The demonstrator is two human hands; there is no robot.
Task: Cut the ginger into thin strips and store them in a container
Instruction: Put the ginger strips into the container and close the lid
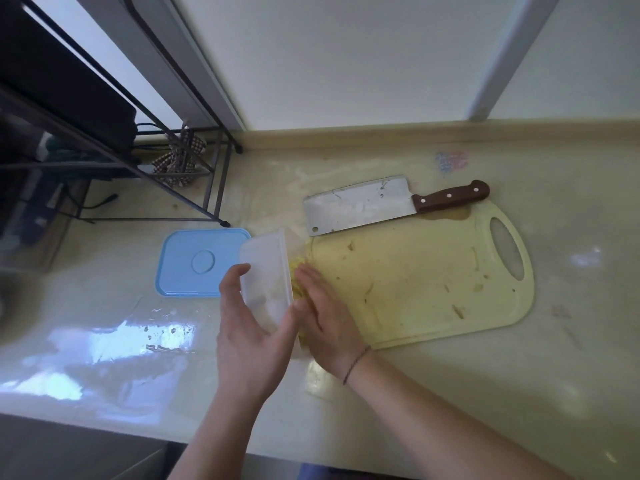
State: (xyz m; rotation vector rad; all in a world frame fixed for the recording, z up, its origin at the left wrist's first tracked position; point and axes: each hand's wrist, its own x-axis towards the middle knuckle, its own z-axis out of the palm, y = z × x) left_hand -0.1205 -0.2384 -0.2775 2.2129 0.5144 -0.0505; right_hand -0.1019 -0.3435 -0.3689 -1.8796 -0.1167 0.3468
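Yellow ginger strips [298, 271] lie between left hand's [249, 337] container [265, 271] grip and right hand [329, 317].

The board [415, 289] is pale yellow, flecked with brownish scraps. The ginger [298, 268] is bright yellow against the cloudy, see-through container [265, 278]. The lid [194, 261] is light blue. The cleaver [360, 204] has a silver-grey blade and a dark brown handle with three pale rivets. The desk [571, 341] is glossy cream. The rack [114, 133] is black, with a brown-and-white checked cloth [180, 161] behind it. A reddish-brown string [356, 363] circles the right wrist.
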